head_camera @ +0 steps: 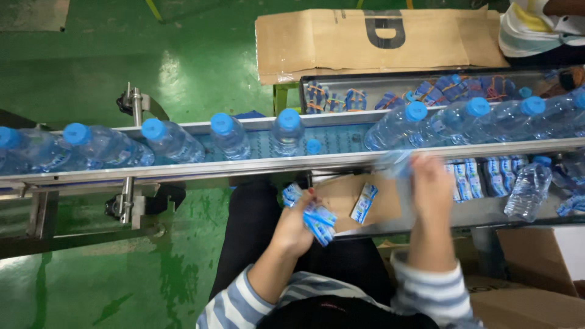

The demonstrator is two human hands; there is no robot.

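My left hand [297, 224] is closed around a small stack of blue-and-white label sleeves [317, 220] over my lap. My right hand [429, 183] is raised at the near rail of the conveyor [256, 163], blurred by motion, pinching one label sleeve [397, 163] beside a clear bottle [396, 127] with a blue cap. A row of clear plastic bottles with blue caps [172, 140] stands along the belt. One small bottle [314, 146] between them is mostly hidden, showing only its cap.
A metal tray [487, 210] in front of me holds bundles of labels [481, 176], a loose label on cardboard [364, 203] and a lying bottle [528, 190]. Beyond the belt are another tray of bundled labels [378, 97], a flattened carton [372, 39] and another person [539, 24].
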